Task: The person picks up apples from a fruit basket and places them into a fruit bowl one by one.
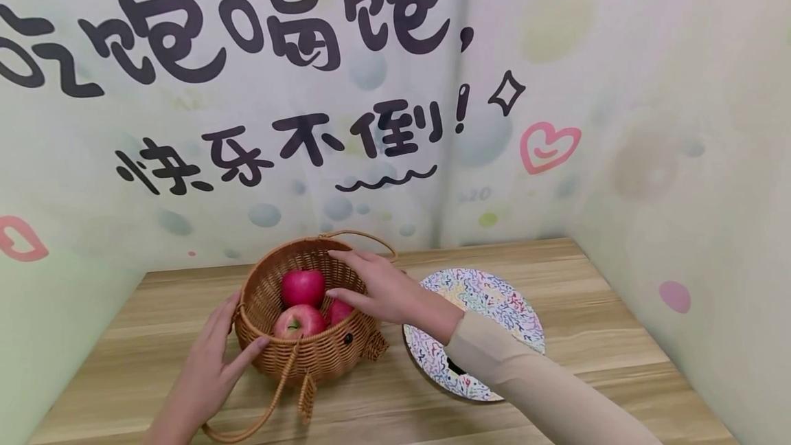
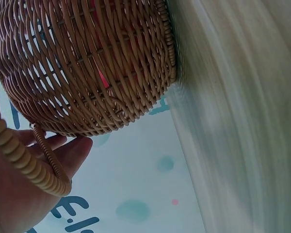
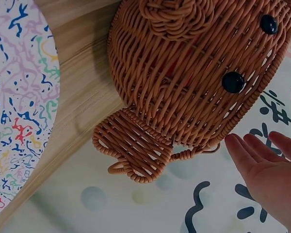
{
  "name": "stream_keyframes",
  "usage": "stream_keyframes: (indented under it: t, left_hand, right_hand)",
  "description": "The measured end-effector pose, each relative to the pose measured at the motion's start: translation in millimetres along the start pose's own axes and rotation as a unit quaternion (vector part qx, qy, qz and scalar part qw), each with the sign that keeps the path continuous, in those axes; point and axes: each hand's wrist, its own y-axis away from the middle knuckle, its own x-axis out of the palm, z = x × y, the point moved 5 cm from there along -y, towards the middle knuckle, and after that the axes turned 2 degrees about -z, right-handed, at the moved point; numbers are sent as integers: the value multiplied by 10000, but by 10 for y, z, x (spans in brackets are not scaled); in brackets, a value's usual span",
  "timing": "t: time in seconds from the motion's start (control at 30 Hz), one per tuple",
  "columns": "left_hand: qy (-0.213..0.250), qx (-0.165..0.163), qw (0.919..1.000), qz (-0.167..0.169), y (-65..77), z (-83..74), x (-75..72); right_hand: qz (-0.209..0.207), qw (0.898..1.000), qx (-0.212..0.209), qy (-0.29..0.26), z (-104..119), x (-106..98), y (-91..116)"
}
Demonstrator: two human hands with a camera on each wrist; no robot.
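Observation:
A brown wicker basket point(image 1: 315, 359) with black bead eyes point(image 3: 233, 82) stands on the table, its mouth tipped toward me. Inside lie a dark red apple point(image 1: 303, 288), a paler red apple point(image 1: 301, 321) and a third apple point(image 1: 338, 312), partly hidden by my right thumb. My left hand point(image 1: 207, 362) rests against the basket's left side, fingers and thumb spread; the left wrist view has its fingers point(image 2: 77, 150) touching the weave beside a handle point(image 2: 24, 162). Across the right rim reaches my right hand point(image 1: 380, 287), fingers extended and holding nothing.
Right of the basket lies a round speckled board point(image 1: 476, 287) with a dark spot, partly under my right forearm. The wooden table point(image 1: 593, 349) meets printed walls point(image 1: 395, 218) at the back and sides. One basket handle point(image 1: 364, 233) stands at the back rim, another hangs in front.

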Motion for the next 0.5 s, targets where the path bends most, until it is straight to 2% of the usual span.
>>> stream_keyframes:
  t: [0.3,0.5]
  left_hand:
    - [16,-251,9996,124,2,-27,20]
    - [-17,-304,9995,124,4,-31,24]
  right_hand:
    - [-99,9997,-215,-70,16,-5,-71]
    - [-97,9996,-237,-135,27,-3,-121]
